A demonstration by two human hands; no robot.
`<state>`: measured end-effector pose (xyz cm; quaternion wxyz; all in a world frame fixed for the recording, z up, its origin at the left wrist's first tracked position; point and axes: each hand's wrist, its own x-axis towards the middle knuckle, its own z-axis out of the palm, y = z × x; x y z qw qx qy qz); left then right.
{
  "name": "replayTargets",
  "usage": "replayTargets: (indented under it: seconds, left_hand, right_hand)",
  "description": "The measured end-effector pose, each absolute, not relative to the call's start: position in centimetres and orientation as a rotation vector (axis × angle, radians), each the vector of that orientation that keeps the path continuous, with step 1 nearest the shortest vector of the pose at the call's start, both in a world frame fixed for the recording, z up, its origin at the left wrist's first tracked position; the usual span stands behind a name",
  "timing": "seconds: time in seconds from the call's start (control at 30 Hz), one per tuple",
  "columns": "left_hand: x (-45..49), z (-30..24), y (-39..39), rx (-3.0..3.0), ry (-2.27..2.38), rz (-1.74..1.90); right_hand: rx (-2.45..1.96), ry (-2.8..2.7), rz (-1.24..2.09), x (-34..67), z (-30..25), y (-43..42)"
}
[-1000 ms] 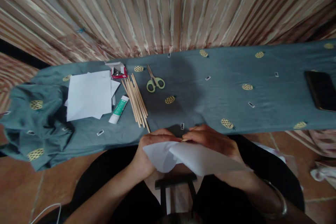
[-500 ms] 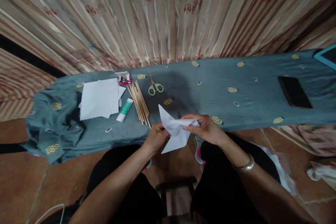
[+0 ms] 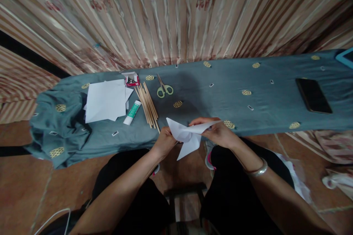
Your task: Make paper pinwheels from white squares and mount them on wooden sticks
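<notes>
A white paper pinwheel with folded, pointed blades is held up between my hands, just off the front edge of the table. My left hand is closed at its left side; the fingertips are partly hidden behind a blade. From the right, my right hand grips the pinwheel, with fingers behind the right blade, which partly covers them. Beyond my left hand lie several wooden sticks and a pair of scissors with pale green handles.
A stack of white paper lies at the left of the cloth-covered table. Near it are a glue stick and a small red box with metal pieces inside. A black phone rests at the right. A curtain hangs behind.
The pinwheel has turned a little in my hands. My right fingers have moved from pinching over the right blade to behind it, and that blade now spreads out. The view has shifted slightly.
</notes>
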<state>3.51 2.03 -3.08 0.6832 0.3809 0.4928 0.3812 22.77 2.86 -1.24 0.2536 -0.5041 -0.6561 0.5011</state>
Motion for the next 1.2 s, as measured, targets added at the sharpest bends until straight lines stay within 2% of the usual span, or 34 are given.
replayTargets:
  seconds: [0.4, 0.63, 0.83, 1.2]
  left_hand:
    - [2.4, -3.7, 1.9, 0.976, 1.098, 0.679]
    - [2.4, -5.1, 1.5, 0.973, 1.172, 0.698]
    - [2.6, -4.3, 1.4, 0.997, 1.157, 0.744]
    - [2.8, -3.7, 1.7, 1.001, 1.147, 0.730]
  right_hand:
    - [-1.431, -1.695, 1.363, 23.0, -1.6, 3.0]
    - [-1.450, -1.664, 1.369, 22.7, -2.8, 2.8]
    - [-1.400, -1.670, 1.281, 22.5, -3.2, 2.6]
    - [-1.418, -1.656, 1.326, 22.9, -2.7, 3.2]
